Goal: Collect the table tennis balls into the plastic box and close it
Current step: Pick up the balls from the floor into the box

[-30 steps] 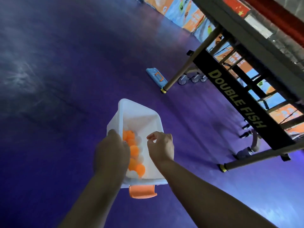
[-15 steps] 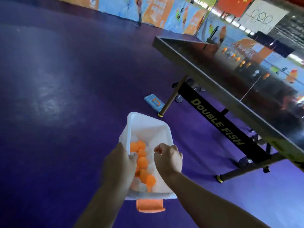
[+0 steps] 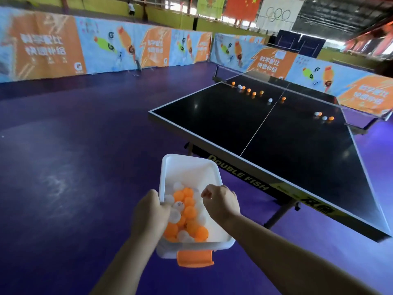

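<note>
A purple floor filled the hall, bounded by orange and blue printed barriers. To the right stood the table tennis surface, black with white edge lines and a white centre line, its end rail marked "DOUBLE FISH". Loose balls, orange and white, lay on the far half of that surface near the net: one line of about eight at the left, one cluster of about four at the right. The plastic box was held in the air over the floor, just beside the near corner of the surface and apart from it. The box was white, translucent, rectangular with rounded corners and a thick rim, open at the top with no lid fitted. An orange latch hung from its near end wall. The collected balls, a mixed heap of orange and white, filled the near half of the box; the far half showed bare wall. The left hand gripped the left rim, fingers closed over the edge. The right hand rested at the right rim, fingers curled inward; whether they held anything could not be told.
</note>
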`<state>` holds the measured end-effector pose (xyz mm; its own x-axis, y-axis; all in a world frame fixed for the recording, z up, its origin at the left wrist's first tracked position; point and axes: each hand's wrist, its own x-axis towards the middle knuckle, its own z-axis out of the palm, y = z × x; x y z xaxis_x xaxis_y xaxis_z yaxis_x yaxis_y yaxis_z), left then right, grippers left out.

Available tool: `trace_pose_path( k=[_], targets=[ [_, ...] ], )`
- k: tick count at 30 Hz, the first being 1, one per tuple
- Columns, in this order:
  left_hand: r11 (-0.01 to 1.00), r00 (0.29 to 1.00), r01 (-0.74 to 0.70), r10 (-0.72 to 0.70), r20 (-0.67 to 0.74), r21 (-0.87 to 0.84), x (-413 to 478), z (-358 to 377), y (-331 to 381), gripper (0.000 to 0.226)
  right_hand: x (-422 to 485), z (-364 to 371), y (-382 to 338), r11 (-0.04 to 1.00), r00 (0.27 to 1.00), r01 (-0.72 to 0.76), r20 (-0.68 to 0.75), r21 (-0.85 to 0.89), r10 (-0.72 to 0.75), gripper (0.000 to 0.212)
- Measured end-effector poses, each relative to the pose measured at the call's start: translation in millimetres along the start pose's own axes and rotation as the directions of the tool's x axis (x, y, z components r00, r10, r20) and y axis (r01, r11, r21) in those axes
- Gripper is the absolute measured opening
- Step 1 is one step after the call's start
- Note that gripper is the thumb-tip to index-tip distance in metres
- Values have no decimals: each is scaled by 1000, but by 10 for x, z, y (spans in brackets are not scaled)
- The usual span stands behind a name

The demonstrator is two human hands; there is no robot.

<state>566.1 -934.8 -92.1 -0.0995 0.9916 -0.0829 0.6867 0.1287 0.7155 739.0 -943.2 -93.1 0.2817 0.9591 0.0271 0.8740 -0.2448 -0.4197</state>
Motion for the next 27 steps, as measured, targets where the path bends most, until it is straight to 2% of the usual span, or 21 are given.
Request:
trace_pose_path(
  k=[3,7,11,15,21,27],
  targets=[
    [999,999,-20,22,39,-28,-55,86,399,24,-23,-489,258,1000,1000,19,7,19,-19,24],
    [997,994,-42,48,102,-61,-166,290,800,23,-9,-890,656,997,997,72,-1,26,-72,21],
    [986,988,-28,53,148,-163,-149,508,1044,26,103,-1097,933,997,998,62,5,39,-62,18],
    [992,982,-35,57,181,-120,27,611,1134,23,286,-1078,1027,998,999,39,9,47,-39,17],
    [990,973,-111,125,192,-83,775,542,1078,17,807,-795,784,999,999,-13,-31,49,15,17],
    [982,944,-188,187,271,-21,1768,95,836,13,1337,-391,49,990,993,-103,-54,98,109,17]
  ],
)
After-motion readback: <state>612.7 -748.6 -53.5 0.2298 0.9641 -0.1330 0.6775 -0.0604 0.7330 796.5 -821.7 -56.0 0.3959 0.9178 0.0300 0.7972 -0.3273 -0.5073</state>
